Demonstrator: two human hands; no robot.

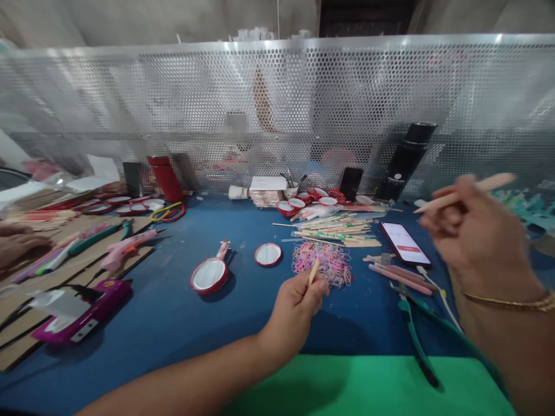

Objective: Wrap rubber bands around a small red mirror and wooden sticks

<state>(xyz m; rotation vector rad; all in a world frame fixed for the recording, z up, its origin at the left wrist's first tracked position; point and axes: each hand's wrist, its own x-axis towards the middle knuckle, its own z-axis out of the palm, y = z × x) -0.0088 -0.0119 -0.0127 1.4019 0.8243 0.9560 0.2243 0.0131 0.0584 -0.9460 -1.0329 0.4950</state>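
My left hand [295, 309] is closed round a thin wooden stick [314, 271], its tip poking up past the thumb. Just beyond it lies a heap of pink, purple and white rubber bands [323, 257]. Raised at the right, my right hand [481, 237] grips a pale pinkish stick [496, 182] with a pointed end; the hand is slightly blurred. Below that hand are a lit phone [406, 244], pink sticks [401, 278] and green-handled pliers [416, 341]. Left of the bands lie a round red-rimmed mirror [267, 254] and a second one [209, 274] with a small pink figure behind it.
A green mat [368, 384] covers the near edge of the blue table [173, 346]. Wrapped sticks [338, 225] lie behind the bands. A black flask [405, 162] and red flask [165, 179] stand by the perforated metal screen [195, 104]. Another person's hand [19, 245] is far left, near a pink glue gun [128, 249].
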